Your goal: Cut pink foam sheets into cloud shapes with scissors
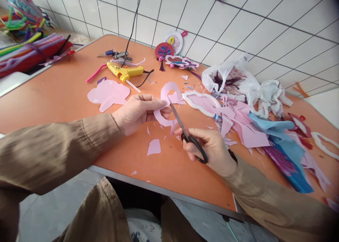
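My left hand (144,111) pinches a curved pink foam cutout (173,88) between thumb and fingers, above the middle of the table. Black-handled scissors (194,141) are in my right hand (212,148), with the fingers closed round the handles. Their blades point up and left and touch or overlap the cutout's edge near my left thumb; I cannot tell whether they bite into it. Left of my hands lies a pink cloud-shaped piece (109,94). A small pink scrap (154,147) lies in front, nearer the table's edge.
A yellow glue gun (124,72) with a cord lies behind, near some keys (120,55). Finished-looking round ornaments (164,50) lean at the tiled wall. White plastic bags (230,74), pink offcuts (246,125) and blue sheets (287,153) crowd the right. Pipe cleaners (29,53) fill the far left.
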Motion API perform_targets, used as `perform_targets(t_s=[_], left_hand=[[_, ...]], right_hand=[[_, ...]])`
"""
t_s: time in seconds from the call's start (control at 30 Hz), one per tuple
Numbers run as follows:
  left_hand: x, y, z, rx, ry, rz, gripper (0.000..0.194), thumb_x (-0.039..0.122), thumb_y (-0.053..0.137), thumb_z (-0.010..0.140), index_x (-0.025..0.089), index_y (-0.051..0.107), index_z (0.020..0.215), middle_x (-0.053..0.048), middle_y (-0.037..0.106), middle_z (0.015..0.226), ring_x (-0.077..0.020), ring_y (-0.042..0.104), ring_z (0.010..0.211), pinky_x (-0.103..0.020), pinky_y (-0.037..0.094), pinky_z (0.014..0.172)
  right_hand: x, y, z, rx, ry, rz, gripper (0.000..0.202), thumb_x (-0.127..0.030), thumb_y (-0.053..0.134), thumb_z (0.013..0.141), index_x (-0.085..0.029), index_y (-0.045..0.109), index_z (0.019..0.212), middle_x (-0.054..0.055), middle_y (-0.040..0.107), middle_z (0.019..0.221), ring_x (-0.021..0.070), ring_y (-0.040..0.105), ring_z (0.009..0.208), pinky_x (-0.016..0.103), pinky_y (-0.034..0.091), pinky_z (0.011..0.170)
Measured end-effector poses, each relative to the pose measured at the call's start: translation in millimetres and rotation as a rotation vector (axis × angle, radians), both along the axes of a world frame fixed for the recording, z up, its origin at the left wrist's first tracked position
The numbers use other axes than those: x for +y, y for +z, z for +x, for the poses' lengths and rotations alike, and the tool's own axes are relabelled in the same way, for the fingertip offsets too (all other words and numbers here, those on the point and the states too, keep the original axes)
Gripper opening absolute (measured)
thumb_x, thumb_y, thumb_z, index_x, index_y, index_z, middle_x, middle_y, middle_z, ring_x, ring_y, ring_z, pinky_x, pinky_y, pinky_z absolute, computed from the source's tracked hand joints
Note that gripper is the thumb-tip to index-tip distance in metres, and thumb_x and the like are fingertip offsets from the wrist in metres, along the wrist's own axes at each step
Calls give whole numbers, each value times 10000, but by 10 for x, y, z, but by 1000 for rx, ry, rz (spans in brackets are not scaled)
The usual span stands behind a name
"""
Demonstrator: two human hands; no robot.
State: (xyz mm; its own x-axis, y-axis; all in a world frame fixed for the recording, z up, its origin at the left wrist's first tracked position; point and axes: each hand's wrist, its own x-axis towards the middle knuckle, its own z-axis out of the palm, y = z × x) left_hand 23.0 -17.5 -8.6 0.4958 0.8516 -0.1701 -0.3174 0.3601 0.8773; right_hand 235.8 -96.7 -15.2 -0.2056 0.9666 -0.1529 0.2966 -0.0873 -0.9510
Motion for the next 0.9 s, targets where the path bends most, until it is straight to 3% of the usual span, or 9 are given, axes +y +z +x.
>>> perform_targets(t_s=[0.47,0.9], left_hand=[[3,-1,2,-6,16,-19,174,228,854,779,95,769,706,-95,757,753,-165,713,714,-322,584,791],[6,-6,8,-20,8,-39,159,204,843,780,82,777,702,-95,755,736,-158,714,702,-301,586,766]], right_hand=[[3,20,7,33,0,-21,558,-686,878,630,-179,745,822,-55,523,580,78,480,390,238,453,378],[2,8,5,18,2,-27,471,-601,869,678,-177,728,827,-61,502,563,75,468,402,229,426,386]])
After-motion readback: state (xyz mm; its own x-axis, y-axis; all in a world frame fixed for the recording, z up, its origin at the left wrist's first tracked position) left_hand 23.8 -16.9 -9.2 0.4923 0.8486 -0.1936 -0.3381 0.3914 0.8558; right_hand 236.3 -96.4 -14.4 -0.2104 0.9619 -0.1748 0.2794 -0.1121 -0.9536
